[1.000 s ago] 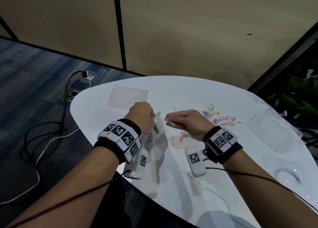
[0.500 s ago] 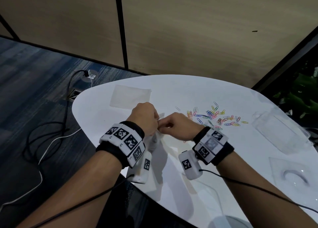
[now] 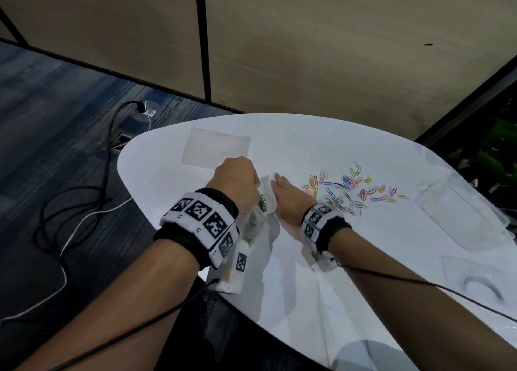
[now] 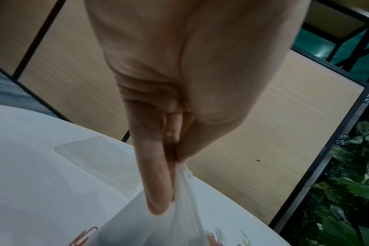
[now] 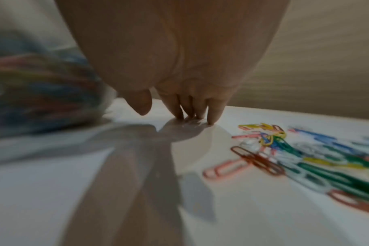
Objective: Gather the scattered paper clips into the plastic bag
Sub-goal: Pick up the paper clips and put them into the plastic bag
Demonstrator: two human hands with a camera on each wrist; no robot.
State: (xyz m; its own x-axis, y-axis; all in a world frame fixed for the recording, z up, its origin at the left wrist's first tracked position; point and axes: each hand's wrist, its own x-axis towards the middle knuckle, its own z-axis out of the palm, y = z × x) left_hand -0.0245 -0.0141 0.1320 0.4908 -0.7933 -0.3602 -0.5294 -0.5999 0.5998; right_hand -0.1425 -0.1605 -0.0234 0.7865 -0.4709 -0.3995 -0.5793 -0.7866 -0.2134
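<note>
left hand [image 3: 237, 183] pinches the top edge of the plastic bag [image 3: 263, 211], its fingers [image 4: 152, 174] curled tight on the bunched film, and the bag hangs from them down to the white surface [image 3: 321, 272]. some coloured clips show through the bag, greenish ones in the head view, a blurred multicolour mass at the left of the right wrist view. right hand [image 3: 288, 200] is just beside the bag on its right, palm down, fingers [image 5: 215, 113] straight and close together with tips touching the surface, thumb apart, holding nothing. the scattered paper clips [image 3: 355, 188] lie loose on the surface to the right of the right hand, near its wrist, a spread of pink, blue, green, yellow, red and white ones, none under the fingertips. a flat clear bag [image 3: 215, 149] lies on the surface beyond the left hand. clear plastic trays [image 3: 461, 216] sit at the right edge. cables [image 3: 84, 202] trail over the dark carpet on the left.
</note>
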